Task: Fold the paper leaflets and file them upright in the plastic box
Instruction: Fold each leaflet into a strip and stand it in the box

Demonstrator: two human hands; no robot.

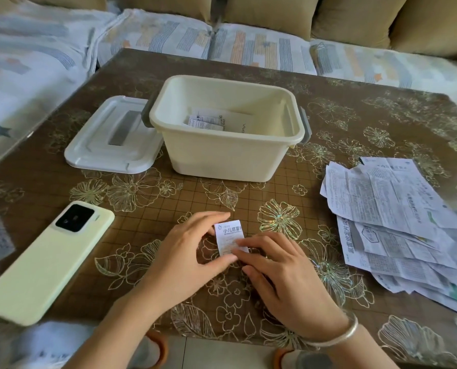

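Near edge of bench (328,123), centre. Small folded leaflet (228,235) lies flat on the patterned cover between the two hands, printed heading facing up.

Left hand (192,243): fingers (219,217) curled over the top edge, thumb tucked at the lower edge, so the packet is pinched end to end. Right hand (283,272): fingers (248,245) laid nearly straight on the lower right corner, pressing down and gripping nothing.

Judged step: setting the last crease before filing.

- Keep the left pinch steady so the layers cannot slide.
- Run the right fingertip along the fold line, not across the face, pressing firmly. Thin paper springs open if the crease is soft.
- Check the edges line up before pressing hard; a skewed fold will not stand well.

Plastic box (222,155) stands open beyond the hands, its lid (110,139) lying just beside it on the left. The few papers inside (211,121) look to be leaning or lying, not clearly upright; hard to tell from this angle. When filing, the packet probably wants setting on its long edge against a wall or against those papers, as the box is mostly empty and gives little support.

Unfolded pile of leaflets (395,222) waits to the right, well apart from the hands: most of the task is likely ahead. Phone (49,262) lies to the left, clear of the work.
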